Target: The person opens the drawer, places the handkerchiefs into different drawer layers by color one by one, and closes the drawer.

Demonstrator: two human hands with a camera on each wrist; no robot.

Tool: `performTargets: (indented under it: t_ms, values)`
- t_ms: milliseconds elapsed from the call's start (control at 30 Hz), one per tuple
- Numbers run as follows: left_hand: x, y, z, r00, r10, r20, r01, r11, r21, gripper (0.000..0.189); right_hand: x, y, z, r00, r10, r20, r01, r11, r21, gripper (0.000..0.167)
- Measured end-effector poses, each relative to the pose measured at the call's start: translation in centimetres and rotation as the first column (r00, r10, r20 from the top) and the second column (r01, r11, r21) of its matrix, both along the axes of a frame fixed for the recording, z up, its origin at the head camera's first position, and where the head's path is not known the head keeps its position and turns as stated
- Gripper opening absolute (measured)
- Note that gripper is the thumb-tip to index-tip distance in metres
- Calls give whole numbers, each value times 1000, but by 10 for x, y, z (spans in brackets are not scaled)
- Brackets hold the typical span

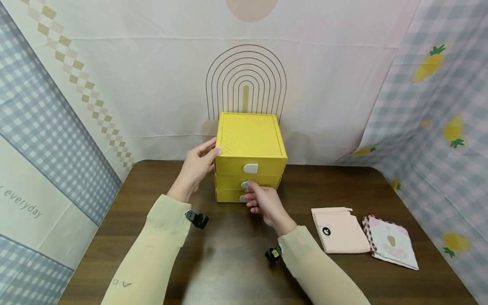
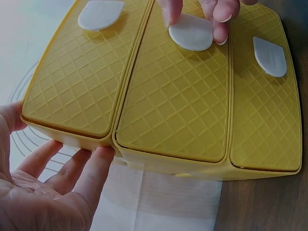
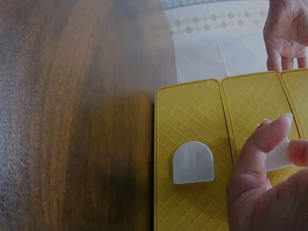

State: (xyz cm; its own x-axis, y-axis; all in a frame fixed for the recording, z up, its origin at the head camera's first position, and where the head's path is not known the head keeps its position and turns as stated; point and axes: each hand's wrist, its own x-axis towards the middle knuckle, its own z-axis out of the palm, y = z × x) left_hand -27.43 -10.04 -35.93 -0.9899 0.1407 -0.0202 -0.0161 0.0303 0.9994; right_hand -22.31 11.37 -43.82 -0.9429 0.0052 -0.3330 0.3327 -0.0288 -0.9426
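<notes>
A yellow three-tier drawer box (image 1: 251, 135) stands against the back curtain, its drawer fronts stacked and each fitted with a white tab handle. My left hand (image 1: 194, 168) steadies its upper left side, thumb at the top edge and fairly straight fingers against the side wall, as the left wrist view shows. Thumb and fingers of my right hand (image 1: 267, 203) pinch the middle drawer's handle (image 2: 192, 32). In the left wrist view, the middle drawer front (image 2: 173, 96) lies about level with its frame. The bottom handle (image 3: 193, 162) is untouched below the right hand.
Right of the box, a folded pink cloth (image 1: 343, 233) lies on the brown wooden table (image 1: 228, 262). Beside it is a folded white cloth (image 1: 392, 243) with a checkered edge. Patterned curtains (image 1: 152, 84) hang behind and along both sides.
</notes>
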Motion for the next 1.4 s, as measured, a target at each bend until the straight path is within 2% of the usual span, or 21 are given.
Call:
performTargets:
  t_ms: [300,533,800,1067,1400]
  values:
    - [0,1,-1,1000,-10,8,10,1000,4,49,3,-1,-1,1000,-25,0,25,1000,-13,55]
    - [-2,0,-1,1000,-14,8,14,1000,14,49,7,-2,-2,1000,-15,-8,15,1000,10,57]
    - [-2,-3,1,1000,-19,7,19,1000,16,50,21,-1,1,1000,18,1,-18,999,28,61]
    - [-1,-3,2,1000,-27,8,27,999,22,51,38,1,1,1000,30,4,-30,998,48,52]
    - [-2,-2,1,1000,-23,12,22,999,27,51,51,2,-2,999,50,-8,-50,998,42,53]
